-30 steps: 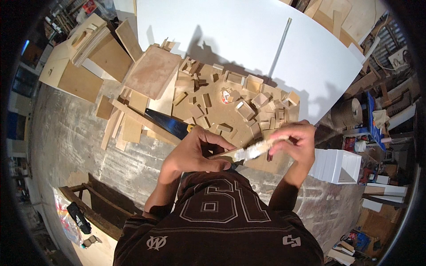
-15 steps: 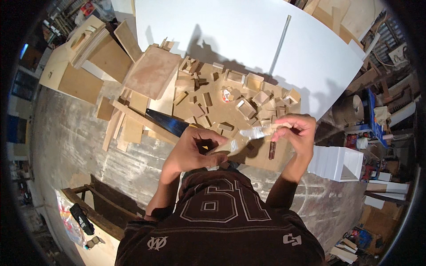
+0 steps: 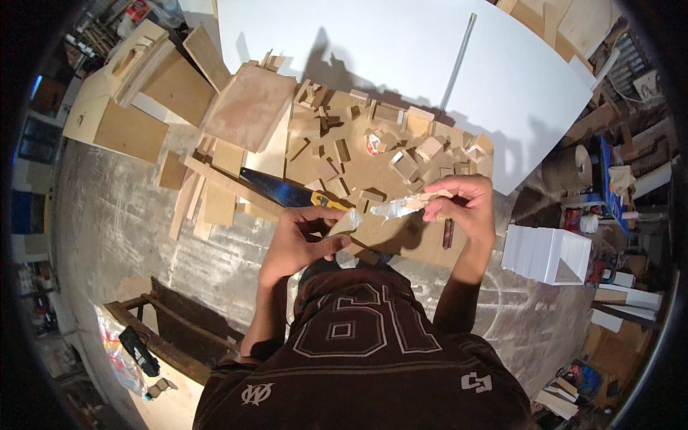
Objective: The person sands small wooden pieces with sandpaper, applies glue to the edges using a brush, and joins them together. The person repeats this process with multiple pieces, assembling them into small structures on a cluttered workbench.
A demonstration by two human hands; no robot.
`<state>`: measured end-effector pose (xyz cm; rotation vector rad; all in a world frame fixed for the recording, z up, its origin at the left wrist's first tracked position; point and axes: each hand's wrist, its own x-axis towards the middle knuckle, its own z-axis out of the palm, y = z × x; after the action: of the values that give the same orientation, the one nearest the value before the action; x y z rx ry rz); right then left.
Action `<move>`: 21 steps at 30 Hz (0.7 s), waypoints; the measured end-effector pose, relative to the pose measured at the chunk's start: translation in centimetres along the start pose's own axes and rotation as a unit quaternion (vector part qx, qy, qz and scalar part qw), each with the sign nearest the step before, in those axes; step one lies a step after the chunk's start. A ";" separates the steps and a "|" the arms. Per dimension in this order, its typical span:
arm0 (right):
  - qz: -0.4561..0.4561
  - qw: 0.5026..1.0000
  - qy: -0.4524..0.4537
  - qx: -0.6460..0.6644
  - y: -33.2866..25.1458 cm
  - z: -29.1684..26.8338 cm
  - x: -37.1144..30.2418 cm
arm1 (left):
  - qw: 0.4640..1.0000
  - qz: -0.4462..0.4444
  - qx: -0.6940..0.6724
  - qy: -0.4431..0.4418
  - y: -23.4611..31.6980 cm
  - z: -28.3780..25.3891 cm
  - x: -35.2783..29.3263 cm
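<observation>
1. A thin wooden strip (image 3: 419, 203), whitish with what looks like glue or paint along most of its length, is being held in the air in front of the person's chest, above the near edge of the pile of wood offcuts (image 3: 373, 154).
2. The right hand (image 3: 462, 208) is gripping the right end of the strip, with the fingertips pinched closed around it and the palm turned toward the body.
3. The left hand (image 3: 304, 240) is curling its fingers around a small pale wooden piece (image 3: 345, 223), which is sitting just beside the left tip of the strip; whether the two are touching cannot be told.
4. A handsaw (image 3: 287, 192) with a dark blue blade and a yellow and black handle is lying just beyond the left hand, with its blade pointing up and to the left across the boards.
5. The offcuts are lying on a brown board (image 3: 401, 236) spread over the grey concrete floor (image 3: 122, 229).
6. A large reddish-brown panel (image 3: 247, 107) is resting tilted at the left of the pile.
7. A big white sheet (image 3: 401, 50) is lying beyond the pile, with a thin metal rod (image 3: 459, 61) resting on it.
8. A white box frame (image 3: 548, 254) is standing on the floor to the right of the right forearm.
9. A dark wooden frame (image 3: 168, 330) is lying at the lower left.
</observation>
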<state>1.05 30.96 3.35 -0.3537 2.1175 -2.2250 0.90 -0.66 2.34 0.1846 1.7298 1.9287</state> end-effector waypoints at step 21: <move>-0.016 0.995 -0.086 -0.044 -2.9 2.0 1.0 | 0.988 0.092 0.095 -0.076 2.7 -1.1 -0.4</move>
<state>0.77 29.02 6.38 -0.5654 2.1372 -2.0401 -0.07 -1.90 4.81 0.5639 1.8453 1.8194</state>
